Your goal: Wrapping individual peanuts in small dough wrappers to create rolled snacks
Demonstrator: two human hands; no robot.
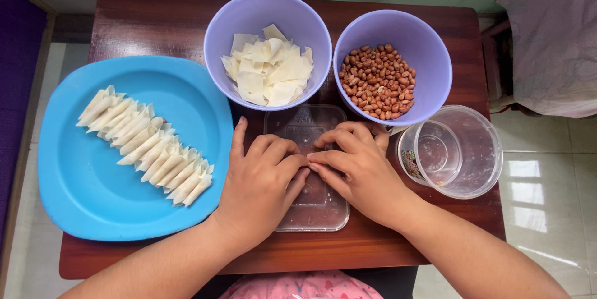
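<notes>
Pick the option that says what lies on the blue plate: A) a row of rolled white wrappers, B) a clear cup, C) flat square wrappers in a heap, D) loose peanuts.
A: the blue plate carries a slanting row of rolled white wrappers; the peanuts sit in a purple bowl.

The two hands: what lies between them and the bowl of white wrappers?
In the head view, only the far end of the clear plastic lid on the table.
</notes>
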